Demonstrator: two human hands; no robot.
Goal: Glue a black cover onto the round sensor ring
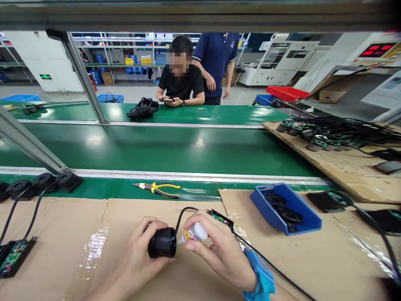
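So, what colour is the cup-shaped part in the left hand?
Black; the cup-shaped part shows best in the head view.

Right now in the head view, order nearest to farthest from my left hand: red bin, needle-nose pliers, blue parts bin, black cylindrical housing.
1. Black cylindrical housing, in your left hand.
2. Needle-nose pliers, just ahead.
3. Blue parts bin, to the right.
4. Red bin, back right.

The green bench (106, 188) carries cardboard (313, 261), 4 round black parts (67, 181) at left and yellow-and-black pliers (154, 189), with 1 blue bin (305, 226) on the cardboard.
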